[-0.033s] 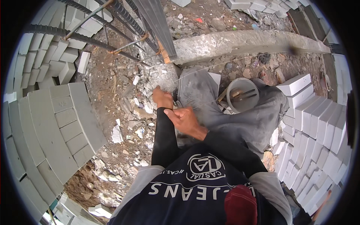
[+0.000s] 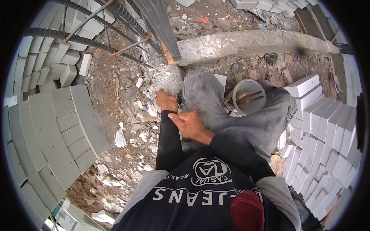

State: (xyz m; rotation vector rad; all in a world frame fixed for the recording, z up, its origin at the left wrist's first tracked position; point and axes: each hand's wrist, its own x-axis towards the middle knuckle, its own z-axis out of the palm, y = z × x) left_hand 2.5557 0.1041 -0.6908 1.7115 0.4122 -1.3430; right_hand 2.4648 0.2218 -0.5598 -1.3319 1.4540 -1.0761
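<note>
A thin string (image 2: 216,69) stretches from the far right, past the concrete beam, down to my left hand (image 2: 167,101). That hand is closed, its fingers pinched together at the string's near end. Just below and to the right, my right hand (image 2: 191,125) is closed beside the left wrist. A second length of string (image 2: 210,106) runs from its fingers toward the bucket. Both fingertips are partly hidden. Beyond my bent legs' grey trousers (image 2: 206,90) stands a round grey bucket (image 2: 255,108) holding tools with wooden handles (image 2: 242,95).
Ribbed steel bars (image 2: 83,38) and a dark metal post (image 2: 158,27) rise at the upper left. Grey blocks (image 2: 44,123) are stacked on the left, pale blocks (image 2: 322,119) on the right. A concrete beam (image 2: 246,42) crosses ahead. Rubble (image 2: 144,115) covers the ground.
</note>
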